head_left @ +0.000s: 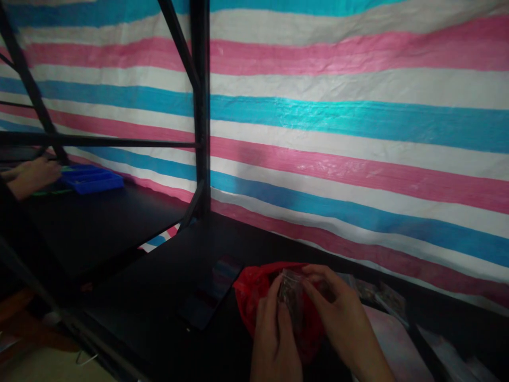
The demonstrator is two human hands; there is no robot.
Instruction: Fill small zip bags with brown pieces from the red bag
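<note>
- Small clear packet of dark bits is being pinched at lower centre of the frame between left hand and right hand, fingers closed on it, over a red plastic bag on the black bench.
- Step in hand looks like handling the packet at the bag's mouth; next calls for a steady pinch.

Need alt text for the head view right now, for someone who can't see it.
Both hands, the left hand and right hand, pinch a small clear packet over a red plastic bag on a black table. Behind hangs a striped tarp; far left, another person's hand rests by a blue tray.
</note>
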